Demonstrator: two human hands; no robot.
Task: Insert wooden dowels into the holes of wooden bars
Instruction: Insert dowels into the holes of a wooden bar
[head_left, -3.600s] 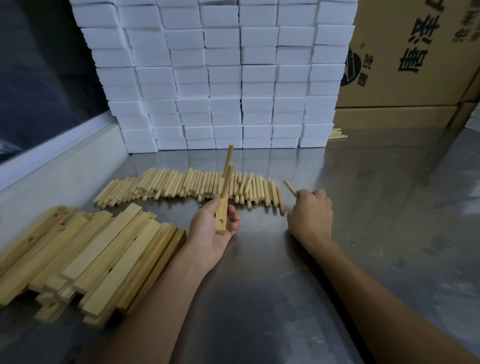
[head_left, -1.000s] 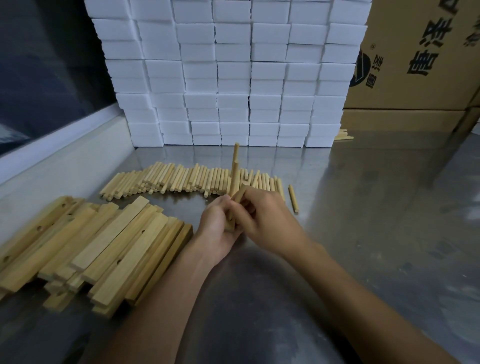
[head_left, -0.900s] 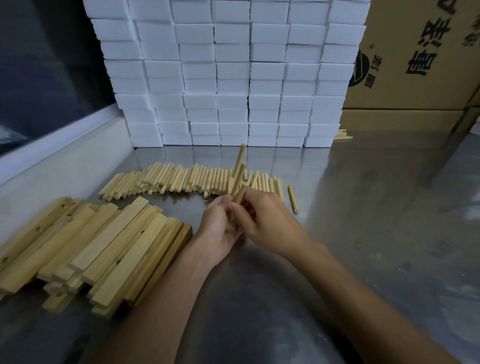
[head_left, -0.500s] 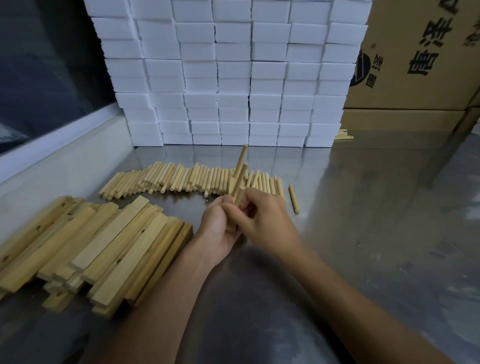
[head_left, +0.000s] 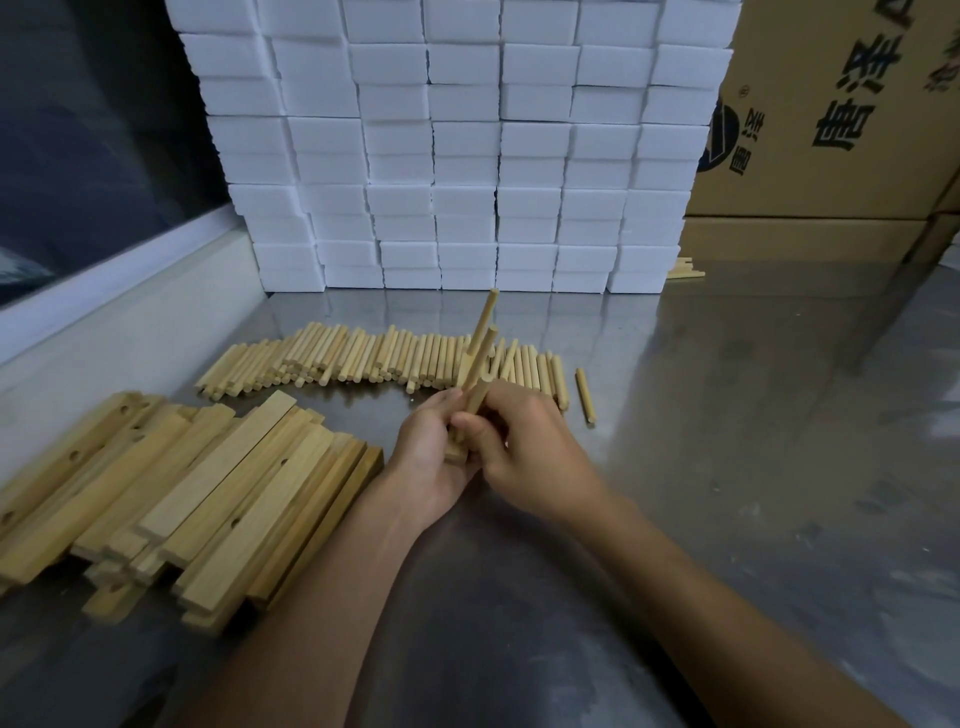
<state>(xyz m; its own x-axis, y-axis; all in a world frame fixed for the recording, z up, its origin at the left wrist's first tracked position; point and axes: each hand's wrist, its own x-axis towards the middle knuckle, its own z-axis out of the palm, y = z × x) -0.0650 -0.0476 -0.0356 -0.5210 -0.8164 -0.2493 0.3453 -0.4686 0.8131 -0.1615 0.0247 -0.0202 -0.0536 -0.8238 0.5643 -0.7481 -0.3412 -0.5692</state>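
Left hand (head_left: 427, 457) grips wooden bar (head_left: 470, 374) upright at bench (head_left: 727, 467) centre; right hand (head_left: 524, 452) pinches dowel (head_left: 475, 397) against it. Cardboard box (head_left: 831, 104) far right bears Chinese characters, unreadable.

right hand (head_left: 524, 457): moved from table to bar (head_left: 470, 387) | dowel (head_left: 477, 397): brought to bar

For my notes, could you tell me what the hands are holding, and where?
Left hand grips the bar at its lower end; right hand pinches a dowel against it.
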